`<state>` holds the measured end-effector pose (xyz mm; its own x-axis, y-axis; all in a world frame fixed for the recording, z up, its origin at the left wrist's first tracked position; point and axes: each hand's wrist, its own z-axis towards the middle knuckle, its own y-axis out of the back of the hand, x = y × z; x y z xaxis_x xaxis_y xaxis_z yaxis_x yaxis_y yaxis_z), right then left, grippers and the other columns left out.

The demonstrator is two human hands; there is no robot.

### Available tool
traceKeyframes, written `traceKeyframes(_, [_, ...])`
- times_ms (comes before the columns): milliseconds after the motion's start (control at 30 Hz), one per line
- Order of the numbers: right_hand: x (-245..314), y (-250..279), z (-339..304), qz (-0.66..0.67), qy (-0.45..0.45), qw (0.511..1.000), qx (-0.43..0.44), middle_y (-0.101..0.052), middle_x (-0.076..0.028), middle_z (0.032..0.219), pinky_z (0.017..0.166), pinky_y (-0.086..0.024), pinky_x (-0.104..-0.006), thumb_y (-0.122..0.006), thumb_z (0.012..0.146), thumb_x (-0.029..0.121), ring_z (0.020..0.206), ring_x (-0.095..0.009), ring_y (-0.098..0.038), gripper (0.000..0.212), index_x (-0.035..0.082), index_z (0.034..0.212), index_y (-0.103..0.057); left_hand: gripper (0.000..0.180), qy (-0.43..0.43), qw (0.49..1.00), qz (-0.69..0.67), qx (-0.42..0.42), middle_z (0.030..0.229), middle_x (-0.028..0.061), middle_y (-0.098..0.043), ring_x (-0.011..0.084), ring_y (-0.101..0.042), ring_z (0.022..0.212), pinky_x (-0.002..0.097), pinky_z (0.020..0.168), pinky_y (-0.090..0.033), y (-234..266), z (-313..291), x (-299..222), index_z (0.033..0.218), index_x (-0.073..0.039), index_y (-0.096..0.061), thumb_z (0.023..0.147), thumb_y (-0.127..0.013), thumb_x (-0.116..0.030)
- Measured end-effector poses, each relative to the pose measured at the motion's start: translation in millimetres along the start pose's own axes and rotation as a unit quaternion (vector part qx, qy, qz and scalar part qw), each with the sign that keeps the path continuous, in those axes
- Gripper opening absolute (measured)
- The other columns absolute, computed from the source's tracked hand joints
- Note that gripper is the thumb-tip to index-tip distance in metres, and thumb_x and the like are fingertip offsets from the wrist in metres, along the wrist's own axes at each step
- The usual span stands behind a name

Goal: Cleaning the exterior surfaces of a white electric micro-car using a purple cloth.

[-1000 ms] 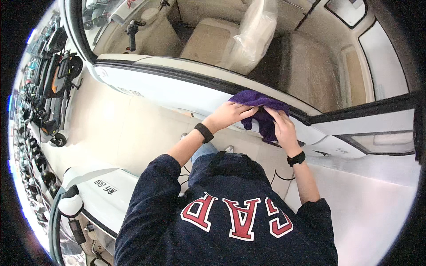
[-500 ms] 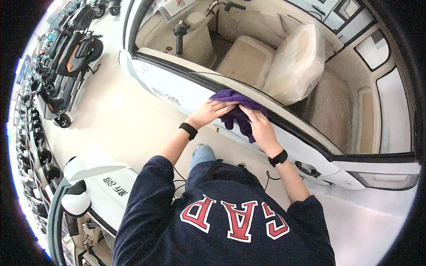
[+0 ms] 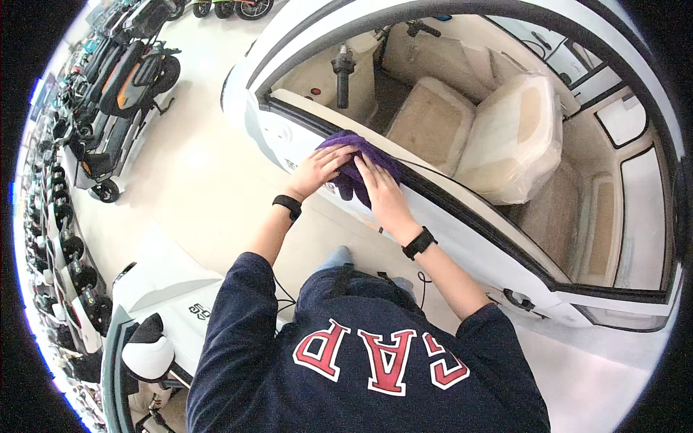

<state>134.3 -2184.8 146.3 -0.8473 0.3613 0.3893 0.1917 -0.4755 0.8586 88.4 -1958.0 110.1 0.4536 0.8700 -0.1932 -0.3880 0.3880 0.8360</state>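
Note:
A crumpled purple cloth (image 3: 354, 160) lies over the dark window sill (image 3: 447, 193) of a small white vehicle, its loose folds hanging down the outer side. My left hand (image 3: 321, 172) presses on the cloth's left part, its long fingers together and pointing right. Against the right part, my right hand (image 3: 386, 202) holds the cloth, fingers stretched up and nearly meeting the left ones. Both hands are closed on the cloth, though my thumbs are mostly hidden. Below the sill, the white door panel (image 3: 469, 238) slopes toward me.
Inside the vehicle are a plastic-wrapped beige seat (image 3: 509, 137) and a handlebar grip (image 3: 342, 76). A door handle (image 3: 521, 300) sits low on the right. Behind me on the left stands another white vehicle with a mirror (image 3: 148, 350). Scooters (image 3: 119, 108) line the far left.
Both hands and the purple cloth have moved left along the sill, toward the vehicle's front. The view has shifted, showing more of the window frame. Both hands stay on the cloth.

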Motion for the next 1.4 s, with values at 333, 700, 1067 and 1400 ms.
traceKeyframes(333, [24, -32, 72, 0.0, 0.015, 1.0, -0.001, -0.036, -0.022, 0.152, 0.115, -0.031, -0.0442, -0.039, 0.096, 0.006, 0.137, -0.036, -0.04, 0.055, 0.003, 0.15, -0.029, 0.056, 0.073, 0.997, -0.036, -0.006, 0.144, 0.0047, -0.051, 0.0297, -0.047, 0.133, 0.0433, 0.11, -0.041, 35, -16, 57, 0.127, -0.008, -0.052, 0.074, -0.071, -0.006])
traceKeyframes(700, [26, -62, 151, 0.041, 0.02, 0.998, -0.034, -0.045, -0.027, 0.142, 0.111, -0.036, -0.0478, -0.046, 0.09, -0.002, 0.127, -0.042, -0.047, 0.06, 0.007, 0.148, -0.031, 0.07, 0.23, 0.957, -0.143, -0.099, 0.141, 0.013, -0.051, 0.0312, -0.054, 0.125, 0.0408, 0.105, -0.046, 54, -18, 77, 0.139, -0.007, -0.044, 0.075, -0.069, 0.007])
traceKeyframes(1067, [13, -60, 136, 0.071, 0.033, 0.993, -0.084, -0.059, -0.023, 0.122, 0.102, -0.043, -0.0456, -0.046, 0.09, -0.003, 0.114, -0.039, -0.056, 0.059, 0.007, 0.147, -0.036, 0.056, 0.294, 0.939, -0.114, -0.139, 0.14, 0.0129, -0.052, 0.0364, -0.041, 0.137, 0.0442, 0.112, -0.037, 53, 5, 32, 0.129, -0.001, -0.047, 0.077, -0.062, 0.011])
traceKeyframes(1400, [20, -37, 100, 0.031, 0.003, 0.998, -0.05, -0.055, -0.025, 0.129, 0.105, -0.041, -0.0447, -0.045, 0.091, -0.001, 0.121, -0.039, -0.052, 0.054, -0.001, 0.144, -0.037, 0.046, 0.262, 0.954, -0.045, -0.135, 0.138, 0.0139, -0.05, 0.0444, -0.035, 0.137, 0.0503, 0.115, -0.03, 28, 14, 13, 0.118, -0.001, -0.05, 0.075, -0.062, 0.008])
